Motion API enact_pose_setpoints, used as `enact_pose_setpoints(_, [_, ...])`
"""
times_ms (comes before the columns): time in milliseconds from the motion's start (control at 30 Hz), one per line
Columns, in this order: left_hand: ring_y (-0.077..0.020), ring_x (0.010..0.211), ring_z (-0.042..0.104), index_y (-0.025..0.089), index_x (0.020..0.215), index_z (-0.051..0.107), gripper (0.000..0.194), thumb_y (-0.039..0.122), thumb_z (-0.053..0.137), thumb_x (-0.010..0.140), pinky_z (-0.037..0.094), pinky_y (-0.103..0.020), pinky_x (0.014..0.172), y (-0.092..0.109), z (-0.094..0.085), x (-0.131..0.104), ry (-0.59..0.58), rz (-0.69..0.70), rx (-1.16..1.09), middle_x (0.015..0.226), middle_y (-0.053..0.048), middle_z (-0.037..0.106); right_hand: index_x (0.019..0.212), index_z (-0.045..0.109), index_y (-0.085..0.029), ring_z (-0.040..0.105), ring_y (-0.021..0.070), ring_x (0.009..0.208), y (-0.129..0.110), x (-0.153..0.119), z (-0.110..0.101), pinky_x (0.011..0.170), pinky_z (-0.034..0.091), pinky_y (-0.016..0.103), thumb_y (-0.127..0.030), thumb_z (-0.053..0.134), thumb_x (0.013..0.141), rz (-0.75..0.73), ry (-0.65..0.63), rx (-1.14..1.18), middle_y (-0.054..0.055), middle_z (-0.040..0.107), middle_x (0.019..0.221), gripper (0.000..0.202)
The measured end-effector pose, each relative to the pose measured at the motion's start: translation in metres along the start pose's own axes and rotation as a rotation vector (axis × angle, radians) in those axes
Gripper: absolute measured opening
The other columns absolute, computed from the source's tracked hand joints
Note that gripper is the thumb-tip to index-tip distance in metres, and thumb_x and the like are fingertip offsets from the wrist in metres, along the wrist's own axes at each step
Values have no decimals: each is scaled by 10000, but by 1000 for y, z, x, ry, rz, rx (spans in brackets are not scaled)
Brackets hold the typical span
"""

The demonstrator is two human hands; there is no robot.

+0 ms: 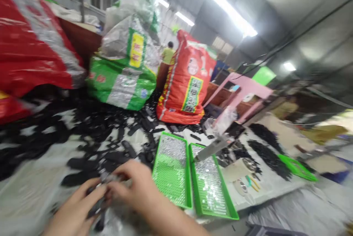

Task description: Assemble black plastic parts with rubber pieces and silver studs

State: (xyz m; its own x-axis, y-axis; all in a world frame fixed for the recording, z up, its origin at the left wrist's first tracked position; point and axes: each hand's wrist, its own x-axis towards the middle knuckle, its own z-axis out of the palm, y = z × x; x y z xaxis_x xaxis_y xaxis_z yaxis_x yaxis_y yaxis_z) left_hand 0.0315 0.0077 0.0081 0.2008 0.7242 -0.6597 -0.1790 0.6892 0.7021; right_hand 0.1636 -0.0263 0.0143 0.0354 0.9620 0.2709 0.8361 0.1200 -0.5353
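My left hand (78, 208) is closed on a small black piece (95, 206) at the lower left of the view. Close against it, my right hand (136, 184) has its fingers pinched together near the left fingertips. What the right fingers hold is blurred and partly hidden. Many flat, elongated black pieces (110, 157) lie scattered just beyond both hands. Right of my right hand is a green tray (190, 188) with small shiny bits in it. A second green tray (231, 210) with similar bits stands alongside.
A whitish translucent tray (52, 155) lies at the left. Large printed sacks, one green (124, 81) and one red (183, 81), stand behind the pieces. Pliers (252, 183) and a tape roll (241, 186) lie right. A person (167, 55) is in the background.
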Motion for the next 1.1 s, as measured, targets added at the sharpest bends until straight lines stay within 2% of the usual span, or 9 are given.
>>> enact_pose_setpoints(33, [-149, 662, 610, 214, 844, 598, 277, 182, 703, 590, 453, -202, 532, 2, 0, -4, -34, 40, 54, 673, 40, 667, 832, 636, -209, 593, 116, 689, -5, -3, 1, 635, 441, 207, -358, 594, 761, 153, 18, 133, -10, 671, 760, 171])
enact_pose_setpoints(100, [-137, 647, 585, 171, 832, 588, 232, 221, 675, 623, 442, -208, 556, 2, -1, -5, -70, 234, 136, 689, 11, 648, 704, 624, -192, 577, 125, 606, -13, -8, 2, 588, 438, 229, -297, 594, 739, 360, 7, 388, -7, 642, 643, 115])
enact_pose_setpoints(133, [-130, 646, 576, 157, 818, 585, 208, 219, 660, 635, 441, -212, 586, 0, -2, -3, -86, 334, 188, 687, 6, 635, 692, 614, -188, 577, 130, 607, -14, -9, 3, 598, 441, 241, -288, 584, 740, 417, 9, 491, -3, 638, 638, 115])
enact_pose_setpoints(200, [-124, 594, 554, 158, 818, 563, 176, 222, 621, 665, 427, -226, 580, -4, -5, 3, -112, 407, 256, 630, 14, 597, 703, 605, -185, 569, 134, 617, -12, -10, 5, 618, 442, 255, -322, 596, 733, 479, -7, 653, -2, 629, 644, 140])
enact_pose_setpoints(367, [-117, 579, 547, 172, 859, 516, 192, 222, 588, 688, 405, -227, 570, -8, -10, 2, -208, 305, 169, 596, 22, 573, 694, 601, -175, 510, 117, 606, -8, -10, 4, 607, 413, 248, -382, 660, 682, 595, -71, 790, -5, 596, 652, 215])
enact_pose_setpoints(500, [-108, 550, 538, 180, 869, 486, 184, 194, 538, 693, 380, -216, 534, -4, -10, -7, -313, 154, 37, 580, 19, 573, 677, 603, -170, 478, 102, 563, -11, -10, 1, 567, 408, 238, -402, 694, 639, 678, -4, 876, -10, 568, 631, 252])
enact_pose_setpoints(667, [-119, 581, 587, 197, 873, 458, 232, 198, 577, 673, 413, -235, 555, 0, -10, -8, -296, 63, -16, 655, 17, 588, 652, 606, -169, 481, 90, 519, -15, -6, 3, 549, 412, 233, -385, 705, 625, 703, -11, 931, -13, 586, 598, 240])
enact_pose_setpoints(800, [-121, 578, 590, 201, 884, 463, 236, 210, 588, 683, 416, -233, 543, -2, -11, -6, -330, 58, -12, 644, 22, 576, 646, 615, -169, 507, 98, 527, -15, -3, 7, 542, 414, 232, -382, 704, 627, 692, -31, 935, -8, 600, 593, 231])
enact_pose_setpoints(1100, [-99, 515, 537, 200, 833, 454, 202, 190, 569, 668, 387, -216, 529, 0, -10, -9, -322, 19, -35, 556, 45, 529, 642, 598, -173, 537, 116, 519, -9, -3, 13, 565, 452, 258, -385, 695, 645, 619, -66, 894, -7, 596, 567, 233])
